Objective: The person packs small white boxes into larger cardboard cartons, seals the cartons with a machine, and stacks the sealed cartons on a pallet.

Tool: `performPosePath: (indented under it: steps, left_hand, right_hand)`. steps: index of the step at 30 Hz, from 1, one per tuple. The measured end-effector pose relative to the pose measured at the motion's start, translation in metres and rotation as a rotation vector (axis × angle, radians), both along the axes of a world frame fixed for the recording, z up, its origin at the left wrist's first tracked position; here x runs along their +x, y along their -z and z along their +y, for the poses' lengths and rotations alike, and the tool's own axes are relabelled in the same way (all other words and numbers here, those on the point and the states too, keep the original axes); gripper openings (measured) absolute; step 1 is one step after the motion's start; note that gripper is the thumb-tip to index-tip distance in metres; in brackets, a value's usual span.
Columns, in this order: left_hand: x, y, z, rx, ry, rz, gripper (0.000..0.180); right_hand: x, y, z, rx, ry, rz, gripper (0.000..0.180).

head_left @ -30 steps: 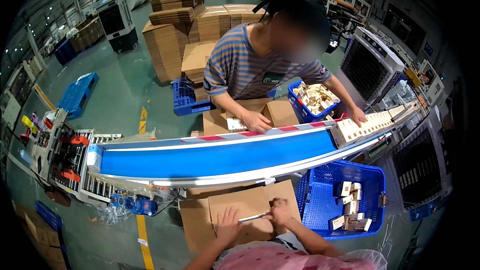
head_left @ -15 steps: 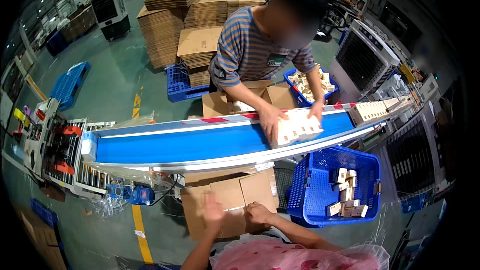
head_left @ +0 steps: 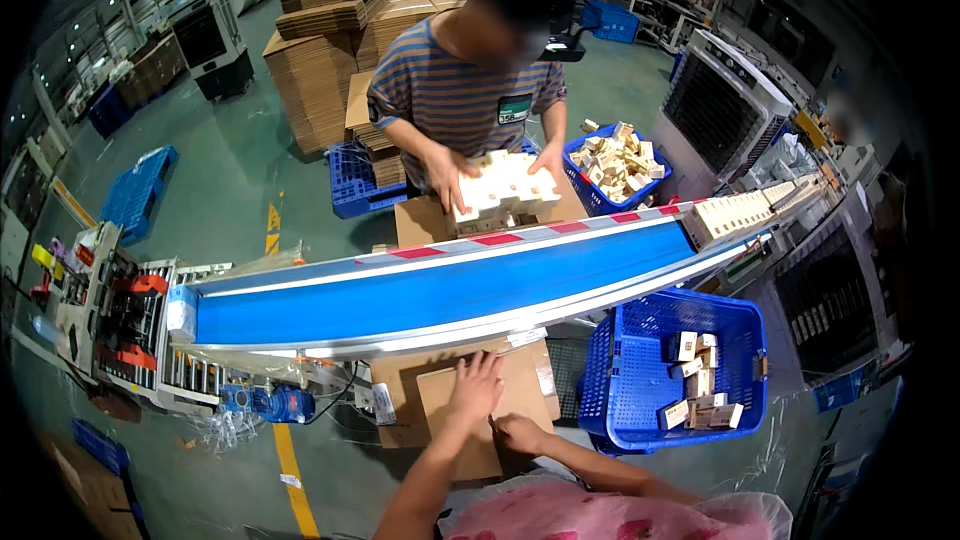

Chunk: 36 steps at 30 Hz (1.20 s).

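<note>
The brown, rectangular cardboard carton (head_left: 525, 390) lies on the near side of the long blue conveyor belt (head_left: 430, 295), probably for easy reach. The left grip (head_left: 477, 387) is spread flat upon it, perhaps pressing it down; the right grip (head_left: 523, 434) is curled nearby, whether pinching cardboard I cannot tell.

Single head-worn left fisheye, looking steeply down and forward across the conveyor (head_left: 430, 295), close above the carton (head_left: 438, 398) by its near edge, wide enough to take in a co-worker (head_left: 450, 80) beyond the far edge and distant floor.
</note>
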<state>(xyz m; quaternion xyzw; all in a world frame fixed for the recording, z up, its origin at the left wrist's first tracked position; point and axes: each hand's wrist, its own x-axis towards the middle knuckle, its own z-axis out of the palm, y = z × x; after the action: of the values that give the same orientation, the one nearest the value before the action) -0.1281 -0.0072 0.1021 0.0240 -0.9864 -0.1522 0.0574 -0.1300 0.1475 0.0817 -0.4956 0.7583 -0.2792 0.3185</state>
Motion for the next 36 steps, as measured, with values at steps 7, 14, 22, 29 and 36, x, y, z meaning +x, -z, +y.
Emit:
performPosePath:
  steps: [7,14,22,29,36]
  left_hand:
    - [-0.022,0.016,0.013,-0.104,-0.2,-0.068,0.047]
    - [0.039,-0.012,0.005,0.088,-0.653,-0.133,0.047]
    - [0.128,0.056,-0.001,0.016,-1.351,-0.07,0.045]
    - [0.205,0.095,-0.129,0.5,-1.281,0.059,0.046]
    - [0.238,0.099,-0.178,1.638,-1.258,-0.075,0.055]
  right_hand:
    - [0.072,0.049,0.075,0.146,0.866,-1.657,0.043]
    - [0.061,0.06,0.063,-0.236,1.057,-1.203,0.046]
    - [0.004,0.044,-0.012,0.016,0.677,-0.367,0.027]
    - [-0.023,0.044,-0.016,-0.01,0.805,-0.459,0.031]
    - [0.048,0.1,-0.053,0.188,1.004,-1.644,0.039]
